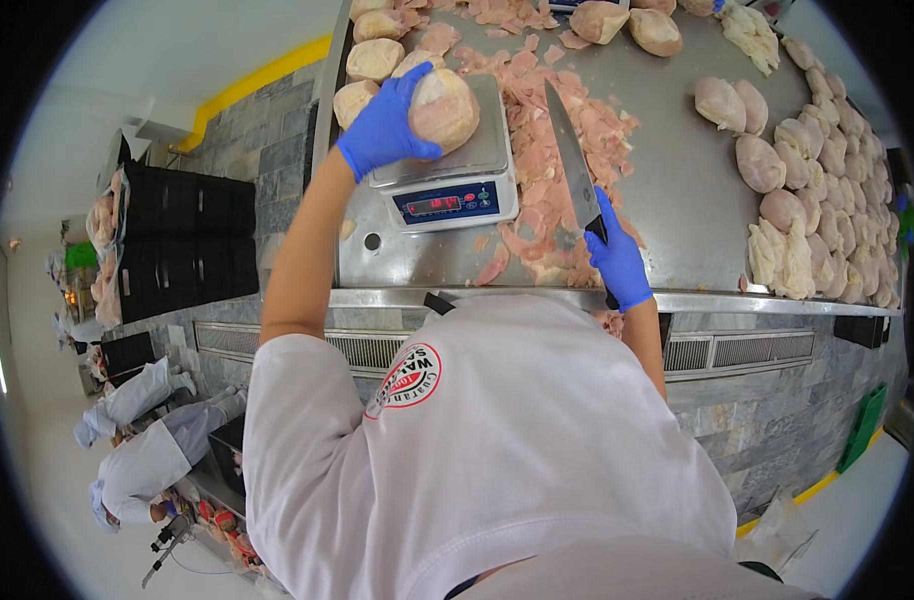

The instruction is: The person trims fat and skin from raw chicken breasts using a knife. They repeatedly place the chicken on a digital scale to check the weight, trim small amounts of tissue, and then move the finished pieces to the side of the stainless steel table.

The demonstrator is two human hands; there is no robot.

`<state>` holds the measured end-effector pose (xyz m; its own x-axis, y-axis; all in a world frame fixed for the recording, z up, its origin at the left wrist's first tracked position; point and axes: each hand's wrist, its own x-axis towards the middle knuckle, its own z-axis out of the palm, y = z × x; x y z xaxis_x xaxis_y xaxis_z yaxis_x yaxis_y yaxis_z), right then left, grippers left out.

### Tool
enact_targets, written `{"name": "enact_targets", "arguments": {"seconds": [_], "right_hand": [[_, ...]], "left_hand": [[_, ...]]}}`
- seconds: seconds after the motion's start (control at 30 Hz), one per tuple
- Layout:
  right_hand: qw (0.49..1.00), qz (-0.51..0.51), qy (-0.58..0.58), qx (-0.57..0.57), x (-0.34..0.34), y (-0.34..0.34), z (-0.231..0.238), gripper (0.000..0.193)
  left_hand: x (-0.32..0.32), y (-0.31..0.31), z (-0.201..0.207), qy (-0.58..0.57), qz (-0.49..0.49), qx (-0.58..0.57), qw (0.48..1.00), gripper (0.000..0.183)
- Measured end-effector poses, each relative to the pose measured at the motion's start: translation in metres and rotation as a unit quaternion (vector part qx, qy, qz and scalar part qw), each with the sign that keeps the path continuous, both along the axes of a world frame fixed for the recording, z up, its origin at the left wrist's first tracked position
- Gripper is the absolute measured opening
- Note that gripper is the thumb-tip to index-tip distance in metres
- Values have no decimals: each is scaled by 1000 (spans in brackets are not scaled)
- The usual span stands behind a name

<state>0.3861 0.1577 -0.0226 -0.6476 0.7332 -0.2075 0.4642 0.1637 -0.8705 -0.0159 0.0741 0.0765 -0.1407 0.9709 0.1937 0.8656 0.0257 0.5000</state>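
Observation:
My left hand (385,122), in a blue glove, curls round the left side of a big ball of raw meat (445,108), pale pink with whitish patches. The ball is over the steel pan of a digital scale (447,205) with a lit red display; whether it rests on the pan I cannot tell. In my blue-gloved right hand (620,262) is a long knife (574,155), its handle gripped and its blade pointing away from me. Between scale and knife lies a heap of thin pink meat trimmings (545,190).
Several meat balls (375,60) line the steel table's (677,200) left edge. A large pile of them (837,190) covers the right end. Black crates (182,245) stand on the floor at left. Farther back, people in white (147,455) work at another table.

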Motion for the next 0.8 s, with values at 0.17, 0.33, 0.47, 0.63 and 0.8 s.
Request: {"name": "enact_targets", "arguments": {"seconds": [0.17, 0.33, 0.47, 0.63, 0.8], "right_hand": [[1000, -17, 8, -18, -3, -1, 14, 73], [1000, 22, 8, 9, -12, 2, 26, 73], [998, 47, 32, -16, -27, 0, 41, 73], [994, 89, 42, 52, -58, -6, 58, 75], [980, 110, 13, 167, -94, 9, 54, 76]], "left_hand": [[58, -25, -8, 98, 148, 53, 983, 116], [83, -31, -20, 156, 189, 136, 960, 107], [108, -33, -26, 231, 209, 160, 937, 94], [121, -41, -38, 349, 141, 143, 915, 77], [100, -39, -25, 170, 75, 91, 978, 77]]}}
